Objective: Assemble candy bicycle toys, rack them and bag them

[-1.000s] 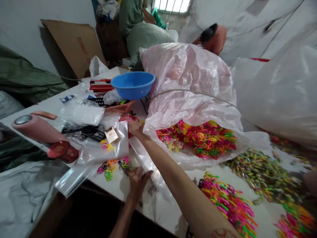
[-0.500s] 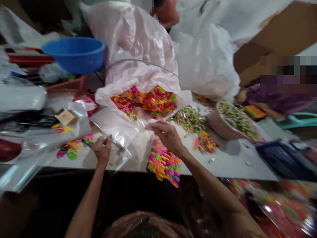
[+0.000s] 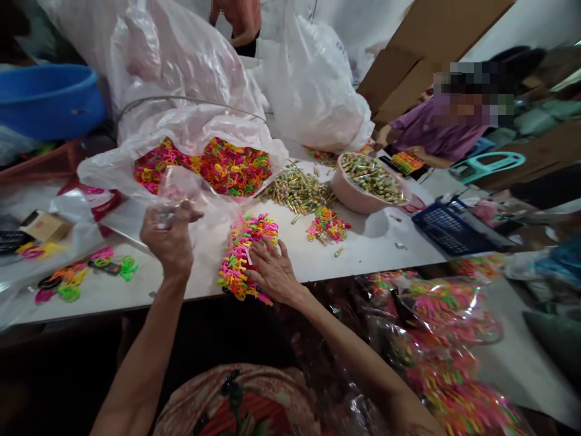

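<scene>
My left hand [image 3: 169, 239] is raised over the table's near side, its fingers closed on a clear plastic bag [image 3: 175, 181]. The bag stands up from the fist and looks thin and crumpled. Beside it, my right hand [image 3: 276, 271] lies with fingers spread on a bundle of small bright plastic pieces [image 3: 236, 260], packed in rows at the table's edge. What the pieces are is too small to tell. Behind both hands, a big white sack [image 3: 104, 158] gapes toward me, full of loose pieces in the same colours.
A pink basin [image 3: 358, 197] holds small yellow-green pieces, with a heap of them [image 3: 295, 188] beside it. Colourful pieces [image 3: 327, 225] lie nearby. A blue basket [image 3: 445, 227] stands right, a blue basin [image 3: 49, 100] left. Filled bags [image 3: 445, 309] lie lower right. A co-worker [image 3: 422, 130] sits across.
The view has swung right. My left hand has risen with the clear bag. My right hand has left the plastic film and come down onto the bundle of bright pieces.
</scene>
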{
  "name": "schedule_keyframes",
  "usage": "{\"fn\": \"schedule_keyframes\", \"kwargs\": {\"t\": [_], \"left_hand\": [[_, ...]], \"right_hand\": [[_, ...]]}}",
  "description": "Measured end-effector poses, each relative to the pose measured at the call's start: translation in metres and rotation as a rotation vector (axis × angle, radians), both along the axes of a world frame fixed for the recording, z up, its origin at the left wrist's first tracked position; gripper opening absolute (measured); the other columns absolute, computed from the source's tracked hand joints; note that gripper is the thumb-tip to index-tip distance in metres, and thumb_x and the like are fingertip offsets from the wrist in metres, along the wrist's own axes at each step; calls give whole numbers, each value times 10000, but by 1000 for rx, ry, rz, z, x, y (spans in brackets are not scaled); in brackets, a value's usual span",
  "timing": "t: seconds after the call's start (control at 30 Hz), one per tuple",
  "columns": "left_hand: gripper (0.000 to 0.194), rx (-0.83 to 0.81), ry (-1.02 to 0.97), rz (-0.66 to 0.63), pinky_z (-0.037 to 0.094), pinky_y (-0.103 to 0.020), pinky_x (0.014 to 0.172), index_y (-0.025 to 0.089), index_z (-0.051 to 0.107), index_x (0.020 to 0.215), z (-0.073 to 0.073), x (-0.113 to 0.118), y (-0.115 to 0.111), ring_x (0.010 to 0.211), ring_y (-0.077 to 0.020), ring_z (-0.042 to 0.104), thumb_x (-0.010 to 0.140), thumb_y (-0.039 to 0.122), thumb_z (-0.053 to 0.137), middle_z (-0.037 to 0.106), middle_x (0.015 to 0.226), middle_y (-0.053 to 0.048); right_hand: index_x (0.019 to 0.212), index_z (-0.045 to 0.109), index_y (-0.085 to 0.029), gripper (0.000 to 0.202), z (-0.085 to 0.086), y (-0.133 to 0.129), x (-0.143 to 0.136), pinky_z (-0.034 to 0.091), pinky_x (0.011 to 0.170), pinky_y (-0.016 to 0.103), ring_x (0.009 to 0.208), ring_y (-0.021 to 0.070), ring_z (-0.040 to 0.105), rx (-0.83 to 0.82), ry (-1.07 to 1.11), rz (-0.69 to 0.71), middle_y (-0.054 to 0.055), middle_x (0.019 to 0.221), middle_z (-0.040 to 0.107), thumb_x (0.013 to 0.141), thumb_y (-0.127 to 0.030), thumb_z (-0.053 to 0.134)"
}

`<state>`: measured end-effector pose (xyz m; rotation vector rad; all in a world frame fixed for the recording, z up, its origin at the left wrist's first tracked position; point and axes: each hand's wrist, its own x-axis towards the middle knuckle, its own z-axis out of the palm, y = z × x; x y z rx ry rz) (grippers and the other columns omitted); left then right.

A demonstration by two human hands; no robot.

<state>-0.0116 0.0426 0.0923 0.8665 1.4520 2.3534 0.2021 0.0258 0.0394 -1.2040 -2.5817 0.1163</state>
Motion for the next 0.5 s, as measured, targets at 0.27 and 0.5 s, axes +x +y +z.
{"fn": "schedule_keyframes", "kwargs": {"t": [0.27, 0.5], "left_hand": [[420, -149, 241, -360, 427, -207, 511, 190, 413, 553, 8, 62, 21, 505, -71, 497, 672, 432, 736, 492, 540, 71], [399, -184, 590, -545, 395, -233, 541, 183, 470, 548, 20, 58, 37, 550, -93, 456, 652, 438, 759, 492, 567, 47]], "right_hand": [[1287, 552, -227, 647, 53, 31, -17, 534, 668, 274, 782, 139, 619, -300, 862, 48, 62, 1080, 640, 713, -445, 755], [996, 683, -192, 198, 55, 89, 3, 487, 716, 260, 780, 146, 630, -18, 711, -101, 21, 902, 700, 854, -161, 549]]}}
